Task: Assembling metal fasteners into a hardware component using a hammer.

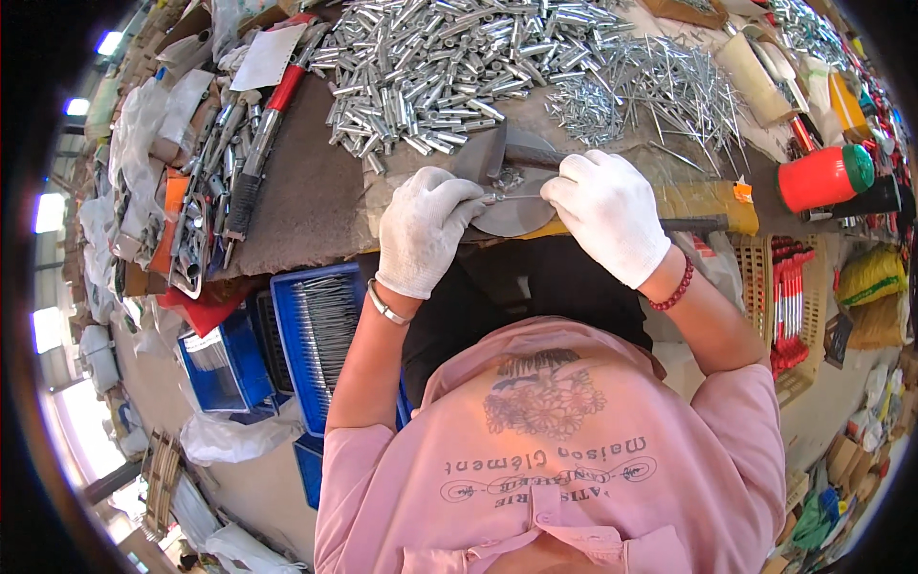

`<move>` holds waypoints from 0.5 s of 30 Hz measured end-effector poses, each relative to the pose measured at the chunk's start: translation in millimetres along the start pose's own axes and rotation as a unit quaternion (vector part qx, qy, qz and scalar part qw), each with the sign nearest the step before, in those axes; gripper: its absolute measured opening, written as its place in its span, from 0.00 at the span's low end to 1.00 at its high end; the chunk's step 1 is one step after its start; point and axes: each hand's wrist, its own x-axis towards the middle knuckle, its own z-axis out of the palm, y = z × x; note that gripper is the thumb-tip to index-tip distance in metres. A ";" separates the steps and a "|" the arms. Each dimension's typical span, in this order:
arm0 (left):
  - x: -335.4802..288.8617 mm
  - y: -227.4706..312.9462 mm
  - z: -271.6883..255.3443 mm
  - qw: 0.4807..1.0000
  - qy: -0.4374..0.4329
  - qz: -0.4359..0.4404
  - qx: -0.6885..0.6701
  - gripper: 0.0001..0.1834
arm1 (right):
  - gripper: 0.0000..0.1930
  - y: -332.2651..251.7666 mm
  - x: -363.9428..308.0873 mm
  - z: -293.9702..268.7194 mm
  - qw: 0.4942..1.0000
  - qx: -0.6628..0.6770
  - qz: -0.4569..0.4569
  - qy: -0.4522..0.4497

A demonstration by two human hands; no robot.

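Both hands wear white knit gloves and meet over a round grey metal plate (517,218) at the table's near edge. Between them runs a thin metal rod (517,197), held level. My left hand (426,225) pinches its left end, where a short silvery piece shows at the fingertips. My right hand (607,210) is closed on the other end, with fingers pressed together. Just beyond the rod a hammer (495,153) lies across the plate, its handle reaching toward my right hand. A few tiny metal bits (507,178) sit beside the hammer head.
A large heap of short metal tubes (430,67) covers the far table, with thin metal pins (679,86) to its right. Tools (206,163) crowd the left. A red jar with green lid (824,178) stands right. Blue bins (325,335) sit below left, a beige basket (813,306) below right.
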 end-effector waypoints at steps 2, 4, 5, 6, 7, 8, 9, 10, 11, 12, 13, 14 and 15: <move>-0.4 -0.4 0.7 0.999 0.018 0.036 0.020 0.07 | 0.02 1.0 0.1 0.4 1.000 0.016 -0.005 0.006; -0.9 2.0 0.7 0.999 0.022 0.040 0.020 0.07 | 0.03 3.3 -0.5 1.2 1.000 0.026 -0.008 0.004; -1.5 3.3 0.8 0.998 0.028 0.043 0.019 0.07 | 0.04 4.6 -0.8 1.5 0.999 0.036 -0.012 0.002; -2.6 4.1 1.2 0.998 0.027 0.044 0.018 0.07 | 0.04 5.8 -0.8 2.1 0.999 0.035 -0.011 0.003; -4.2 4.1 2.3 0.999 0.022 0.042 0.004 0.08 | 0.05 6.8 -0.5 2.8 0.999 0.038 -0.016 -0.008; -5.9 4.0 3.5 0.999 0.017 0.040 -0.010 0.09 | 0.06 7.2 -0.6 3.6 0.999 0.041 -0.022 -0.019; -8.3 2.2 3.9 0.999 0.017 0.042 -0.012 0.09 | 0.06 6.8 -0.9 4.9 0.999 0.038 -0.021 -0.019; -9.5 0.9 4.4 0.999 0.006 0.033 -0.027 0.09 | 0.08 7.1 -1.6 6.0 0.999 0.033 -0.037 -0.021; -10.3 0.8 5.1 0.999 -0.004 0.025 -0.042 0.10 | 0.09 7.2 -2.1 6.7 0.998 0.027 -0.054 -0.023; -11.2 2.5 5.2 0.999 -0.001 0.020 -0.036 0.10 | 0.10 5.9 -3.3 6.5 0.997 0.025 -0.058 -0.034; -11.7 3.5 4.3 0.999 0.001 0.022 -0.039 0.10 | 0.10 5.7 -5.2 5.9 0.997 0.020 -0.059 -0.035; -12.1 3.8 3.8 0.999 0.004 0.026 -0.025 0.10 | 0.10 5.9 -7.2 5.4 0.998 0.032 -0.043 -0.013; -11.6 4.2 4.0 0.999 0.008 0.030 -0.010 0.10 | 0.11 7.5 -7.7 4.1 0.999 0.044 -0.027 0.009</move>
